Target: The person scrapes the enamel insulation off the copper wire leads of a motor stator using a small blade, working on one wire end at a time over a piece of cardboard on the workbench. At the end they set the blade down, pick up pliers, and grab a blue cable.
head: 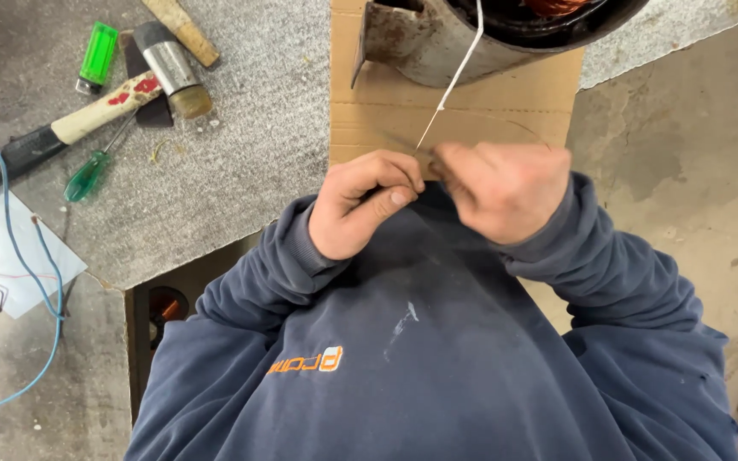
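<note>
**Both hands pinching a white cord at the worktop edge**

The left hand and right hand meet just above the person's chest, knuckles almost touching. The left hand is closed, thumb and forefinger pinched on the lower end of a thin white cord. The right hand is curled shut at the same spot; its fingertips are hidden, so its grip on the cord cannot be confirmed.

The cord runs taut, up and to the right, from the pinch to a rusty metal housing at the top edge of the view. The housing rests on a cardboard sheet, which lies on the grey worktop.

To the left on the worktop lie 4 items, well apart from the hands:
1. a hammer with a pale handle;
2. a green screwdriver;
3. a green lighter;
4. a brush with a metal ferrule.

A blue wire loops across the far left.
</note>
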